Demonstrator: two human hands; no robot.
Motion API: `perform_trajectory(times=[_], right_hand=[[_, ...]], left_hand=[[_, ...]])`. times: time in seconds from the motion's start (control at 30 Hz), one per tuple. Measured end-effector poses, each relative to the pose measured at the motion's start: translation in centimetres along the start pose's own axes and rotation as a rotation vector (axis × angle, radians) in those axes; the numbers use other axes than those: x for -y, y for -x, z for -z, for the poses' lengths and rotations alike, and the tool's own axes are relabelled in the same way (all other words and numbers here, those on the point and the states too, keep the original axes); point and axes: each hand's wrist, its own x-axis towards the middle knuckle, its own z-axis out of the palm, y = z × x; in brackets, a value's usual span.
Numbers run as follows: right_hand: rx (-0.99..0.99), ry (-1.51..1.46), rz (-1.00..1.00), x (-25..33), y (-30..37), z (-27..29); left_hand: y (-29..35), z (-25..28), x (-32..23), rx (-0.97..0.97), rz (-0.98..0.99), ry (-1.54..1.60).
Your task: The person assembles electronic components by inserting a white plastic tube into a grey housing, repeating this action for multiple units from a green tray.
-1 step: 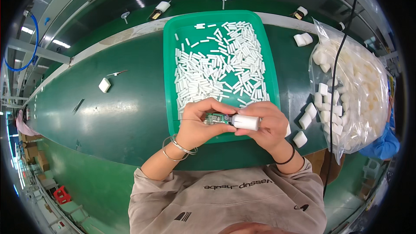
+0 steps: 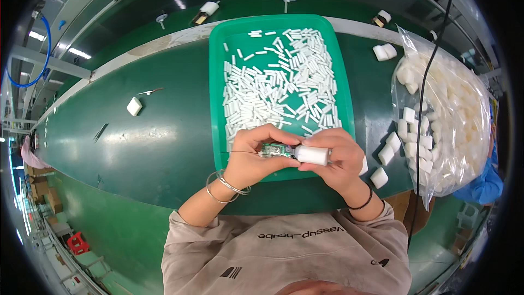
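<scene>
Low over the near edge of a green plastic tray, my two hands hold one small assembly between them. My left hand is closed round the end with a green circuit board, gripping it between thumb and fingers. A thin dark wire sticks out leftward past that hand. My right hand pinches the other end, where a white soft-looking cylinder meets the board's dark end. Its fingertips touch those of my left hand. Many small white rods lie loose in the tray.
On the right, a clear plastic bag spills white soft pieces onto the green bench. A black cable hangs across it. To the left lie a white block, a thin tool and tweezers. Similar assemblies stand beyond the tray.
The whole view has shifted very slightly, so everything sits a little farther right. Both hands keep the same hold on the assembly.
</scene>
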Motion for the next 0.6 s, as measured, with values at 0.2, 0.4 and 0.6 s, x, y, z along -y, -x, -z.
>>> perform_trajectory(times=[0.2, 0.4, 0.6], right_hand=[[-0.088, -0.206, -0.272, -1.4, 0.2, -1.5], [0.582, 0.309, -0.108, -0.8, -1.6, 0.4], [0.639, 0.23, -0.177, -2.3, -0.5, 0.4]], left_hand=[[-4.2, 4.9, -0.4, -0.224, 0.154, -0.087], [-9.5, 33.5, 2.9, -1.024, 0.13, -0.158], [-12.5, 41.3, 1.4, -1.462, 0.248, -0.441]])
